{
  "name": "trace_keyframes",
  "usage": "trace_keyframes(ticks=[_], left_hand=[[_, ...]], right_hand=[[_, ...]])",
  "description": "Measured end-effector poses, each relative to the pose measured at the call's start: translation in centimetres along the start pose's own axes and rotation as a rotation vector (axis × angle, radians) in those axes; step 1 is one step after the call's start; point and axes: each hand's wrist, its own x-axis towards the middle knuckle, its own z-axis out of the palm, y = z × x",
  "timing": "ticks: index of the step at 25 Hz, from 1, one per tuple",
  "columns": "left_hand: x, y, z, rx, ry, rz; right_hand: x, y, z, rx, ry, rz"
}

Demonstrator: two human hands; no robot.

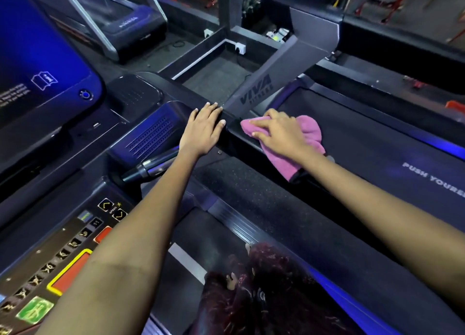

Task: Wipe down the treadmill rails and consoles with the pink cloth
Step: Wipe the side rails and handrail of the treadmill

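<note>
1. The left hand [205, 127] lies flat, palm down, fingers straight and together, on the dark treadmill rail [232, 136] near the centre of the view; it holds nothing.
2. The right hand [280, 130] sits at about 3 o'clock from the left hand, just beside it. Its fingers are spread and lightly bent, pressing the pink cloth [305, 143] down onto the same rail.
3. The cloth is bunched under that palm; its loose end hangs off the rail toward 5 o'clock.
4. A grey upright [269, 83] marked VIVA rises from the rail between the two hands, running toward 1 o'clock.
5. The console [75, 236] with its button panel lies at 8 o'clock, under the left forearm; a lit blue screen [37, 57] stands at 10 o'clock.
6. A neighbouring treadmill belt [364, 143] stretches away at 3 o'clock, beyond the cloth.
</note>
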Motion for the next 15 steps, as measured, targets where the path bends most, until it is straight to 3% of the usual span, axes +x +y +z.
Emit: trace_keyframes(ticks=[2,5,9,12,15], left_hand=[[0.0,-0.1,0.0,-0.008,0.005,-0.002],[0.0,-0.1,0.1,-0.016,0.005,0.001],[0.1,0.0,-0.1,-0.024,0.004,-0.008],[0.0,0.1,-0.1,-0.007,0.001,-0.005],[-0.1,0.2,0.0,0.004,0.006,-0.006]], right_hand=[[-1.0,-1.2,-0.1,-0.169,0.039,-0.091],[-3.2,1.0,-0.7,-0.129,-0.004,-0.300],[-1.1,2.1,-0.9,0.144,-0.132,-0.106],[0.2,-1.0,-0.3,-0.067,-0.038,-0.042],[-1.6,-1.6,-0.1,-0.254,0.013,-0.225]])
